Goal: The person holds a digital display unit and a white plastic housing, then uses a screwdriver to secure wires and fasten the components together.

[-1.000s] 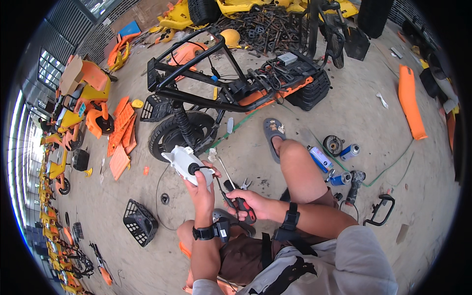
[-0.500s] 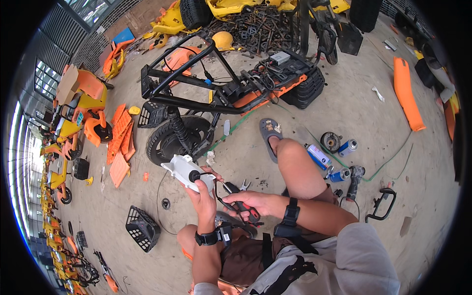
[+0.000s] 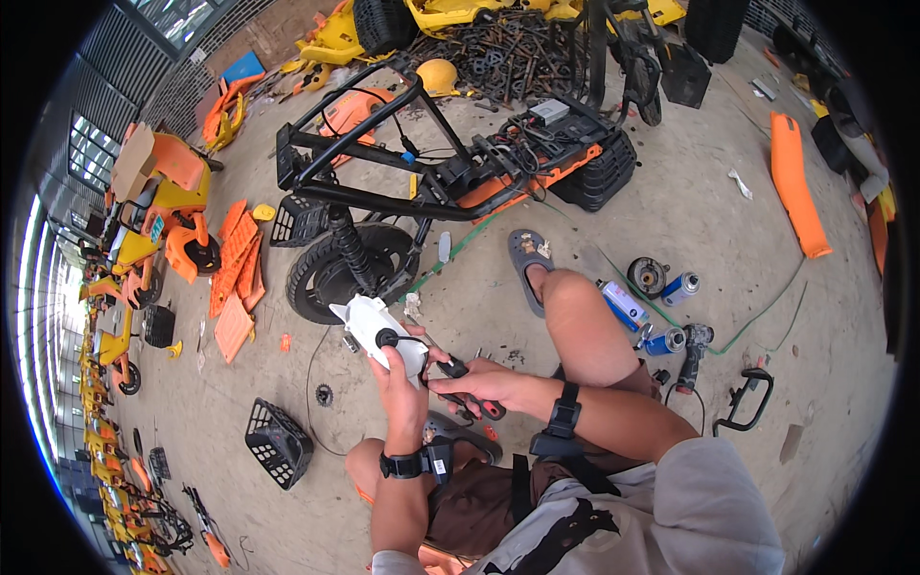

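My left hand (image 3: 402, 398) is closed around a white plastic lamp housing (image 3: 369, 321), holding it tilted above the floor. A black round plug with a cable (image 3: 387, 338) sits in the side of the housing turned toward me. Just right of it, my right hand (image 3: 487, 385) grips a screwdriver (image 3: 453, 367), its black handle showing above the fingers and its metal shaft partly hidden near the housing. Dark cable ends hang below my right hand. Which of the dark pieces there belong to the tool, I cannot tell.
Ahead stands a stripped black scooter frame (image 3: 359, 158) with its front wheel (image 3: 331, 273). Spray cans (image 3: 681, 287), a power drill (image 3: 694, 356) and a metal hub (image 3: 647, 277) lie right of my knee. A black basket (image 3: 278, 444) and small sprocket (image 3: 324, 394) lie left.
The white housing has shifted slightly right and tilted more steeply. The screwdriver has turned in my right hand, so its handle now shows above my fingers, close to the housing.
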`<state>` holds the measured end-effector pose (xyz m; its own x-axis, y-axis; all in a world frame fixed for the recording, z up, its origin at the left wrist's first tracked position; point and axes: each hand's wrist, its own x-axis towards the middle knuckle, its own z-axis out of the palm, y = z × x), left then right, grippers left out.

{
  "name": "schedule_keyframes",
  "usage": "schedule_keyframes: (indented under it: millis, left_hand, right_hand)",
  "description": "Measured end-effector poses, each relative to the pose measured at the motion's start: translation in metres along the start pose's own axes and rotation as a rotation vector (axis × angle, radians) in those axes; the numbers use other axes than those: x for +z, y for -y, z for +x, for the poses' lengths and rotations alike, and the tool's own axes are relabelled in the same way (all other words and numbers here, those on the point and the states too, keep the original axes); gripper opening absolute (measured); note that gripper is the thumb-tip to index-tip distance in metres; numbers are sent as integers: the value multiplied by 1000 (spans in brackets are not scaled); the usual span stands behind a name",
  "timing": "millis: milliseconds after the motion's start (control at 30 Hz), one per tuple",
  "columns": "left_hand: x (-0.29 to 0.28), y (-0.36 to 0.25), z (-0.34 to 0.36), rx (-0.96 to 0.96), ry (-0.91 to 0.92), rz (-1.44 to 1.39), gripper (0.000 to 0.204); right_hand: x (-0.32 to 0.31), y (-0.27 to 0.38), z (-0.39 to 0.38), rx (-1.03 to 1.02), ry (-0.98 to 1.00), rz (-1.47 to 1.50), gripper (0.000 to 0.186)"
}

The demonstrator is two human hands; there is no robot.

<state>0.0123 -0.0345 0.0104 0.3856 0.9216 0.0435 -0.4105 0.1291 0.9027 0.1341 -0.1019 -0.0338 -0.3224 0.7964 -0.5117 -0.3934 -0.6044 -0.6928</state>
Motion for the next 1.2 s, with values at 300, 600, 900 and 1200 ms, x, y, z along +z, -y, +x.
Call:
schedule_keyframes:
  millis: [300,600,900,1200]
  left_hand:
    - [-12,-4,8,-198,95,-131,64]
    - [-16,-1,9,-236,51,-266,52]
    - [-22,8,14,-188,-36,-92,35]
    - [-30,7,23,-45,-102,60,38]
  right_hand:
    - [12,2,-14,-46,-70,4,42]
    - [15,5,-18,-10,-9,108,42]
    - [15,-4,-13,7,24,272,34]
    - [10,6,-20,-161,28,184,27]
